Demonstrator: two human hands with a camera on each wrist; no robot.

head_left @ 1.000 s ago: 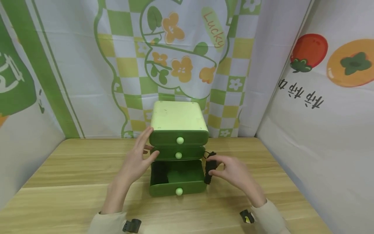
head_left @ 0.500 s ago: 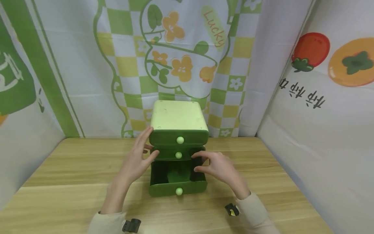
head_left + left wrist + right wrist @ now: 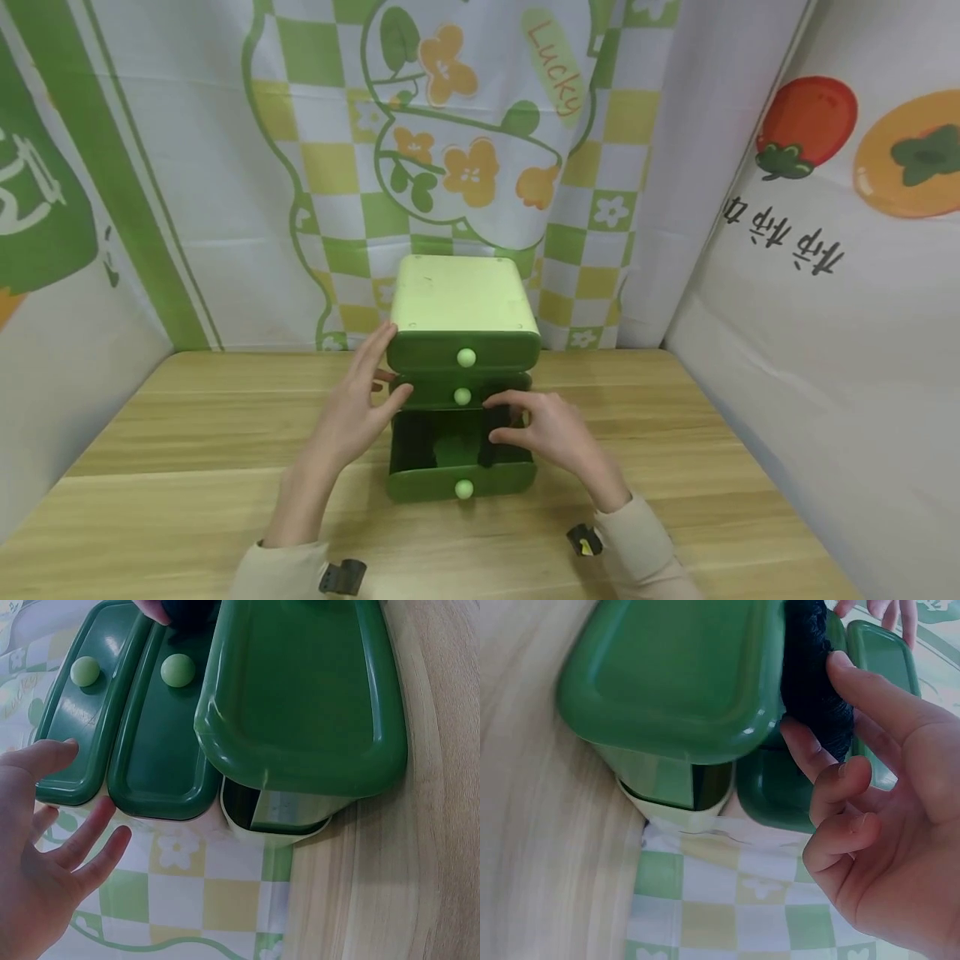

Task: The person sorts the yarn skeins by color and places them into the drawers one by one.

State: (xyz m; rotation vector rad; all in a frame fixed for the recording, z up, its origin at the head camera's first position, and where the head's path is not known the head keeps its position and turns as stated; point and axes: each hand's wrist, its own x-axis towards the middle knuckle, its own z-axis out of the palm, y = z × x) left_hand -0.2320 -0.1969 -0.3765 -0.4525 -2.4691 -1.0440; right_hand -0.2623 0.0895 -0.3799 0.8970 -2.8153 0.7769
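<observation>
A small chest (image 3: 461, 292) with a pale green top and dark green drawers stands on the table. Its bottom drawer (image 3: 423, 485) is pulled out; the top drawer (image 3: 427, 354) and middle drawer (image 3: 423, 392) are in. My right hand (image 3: 907, 795) pinches a fuzzy black bundle (image 3: 810, 675), like wound yarn, between thumb and fingers. In the head view the bundle hangs upright over the right part of the pulled-out drawer. My left hand (image 3: 345, 417) rests at the chest's left side, fingers spread and thumb by the middle drawer.
A dark mass (image 3: 411, 442) fills the left part of the bottom drawer. Wood table (image 3: 187, 442) lies around the chest. A checked, printed curtain (image 3: 322, 167) hangs close behind it, and a printed white sheet (image 3: 825, 333) borders the right side.
My right hand has carried the black bundle leftward, from beside the chest to over the bottom drawer. My left hand has stayed at the chest's side.
</observation>
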